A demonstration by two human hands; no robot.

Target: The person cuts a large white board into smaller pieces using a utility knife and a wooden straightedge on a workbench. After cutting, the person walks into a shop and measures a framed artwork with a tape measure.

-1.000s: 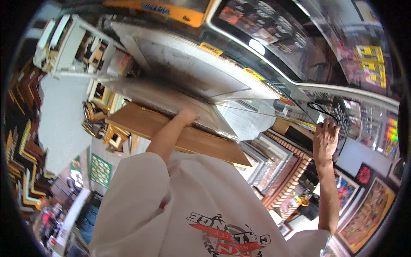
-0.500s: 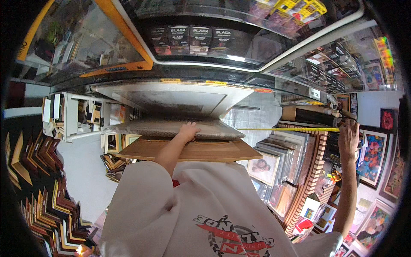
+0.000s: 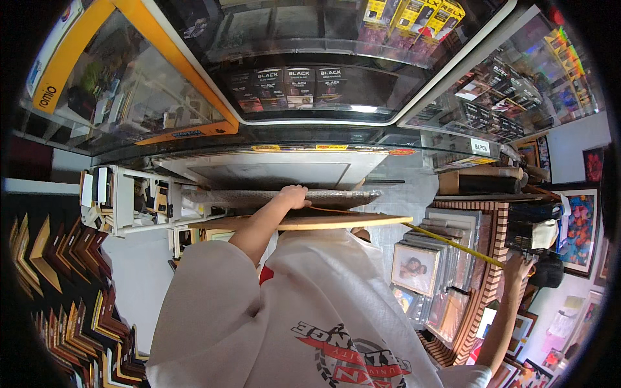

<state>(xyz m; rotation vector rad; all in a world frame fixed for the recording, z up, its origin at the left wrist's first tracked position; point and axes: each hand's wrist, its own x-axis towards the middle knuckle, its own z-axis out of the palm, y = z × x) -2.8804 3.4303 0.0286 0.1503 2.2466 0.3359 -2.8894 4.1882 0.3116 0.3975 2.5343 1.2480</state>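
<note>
My left hand [image 3: 296, 196] is closed over the top edge of a flat panel in clear bubble wrap [image 3: 349, 198]. Close to my shirt stands a thin wooden board [image 3: 343, 224], its pale edge facing up. A yellow tape measure [image 3: 459, 247] stretches at a slant from the board's right end to my right hand [image 3: 516, 266]. That hand is out to the right with its fingers closed round the tape's end; the case is mostly hidden. Behind the wrapped panel leans a large white-bordered frame [image 3: 187, 165].
Glass display cases [image 3: 304, 121] with small boxes cross the front. Several wrapped framed pictures [image 3: 417, 270] lean at the right, beside a striped wooden edge [image 3: 498, 246]. A white shelf unit [image 3: 123, 213] and frame corner samples [image 3: 65, 258] stand at the left.
My right hand has come lower and nearer, so the tape slants instead of running level. The wooden board has risen and now shows mostly its edge. My left hand stays on the wrapped panel.
</note>
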